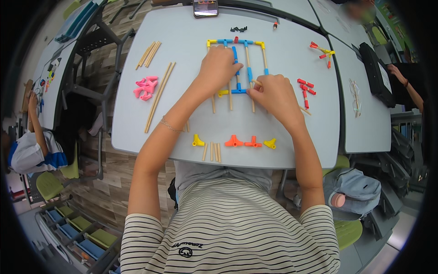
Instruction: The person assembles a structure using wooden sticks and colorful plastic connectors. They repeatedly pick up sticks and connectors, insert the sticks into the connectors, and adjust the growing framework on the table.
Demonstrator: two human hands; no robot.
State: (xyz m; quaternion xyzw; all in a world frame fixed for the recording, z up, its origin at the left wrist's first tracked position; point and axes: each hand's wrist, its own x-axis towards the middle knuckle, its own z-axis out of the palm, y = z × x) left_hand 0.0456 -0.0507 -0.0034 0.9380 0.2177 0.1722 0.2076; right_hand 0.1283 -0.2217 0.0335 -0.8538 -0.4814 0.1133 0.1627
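Note:
A flat frame of wooden sticks joined by blue and yellow plastic connectors (247,44) lies in the middle of the grey table (191,41). My left hand (218,67) rests on the frame's left side, fingers curled over its sticks. My right hand (273,93) pinches a wooden stick beside a blue connector (238,91) at the frame's lower edge. A yellow connector (223,93) sits just left of that joint.
Near the front edge lie yellow (198,141) and orange connectors (233,142) and short sticks (212,151). Pink connectors (146,86) and long sticks (159,96) lie left, red pieces (305,87) right. A phone (205,7) sits at the far edge. Other people sit at neighbouring tables.

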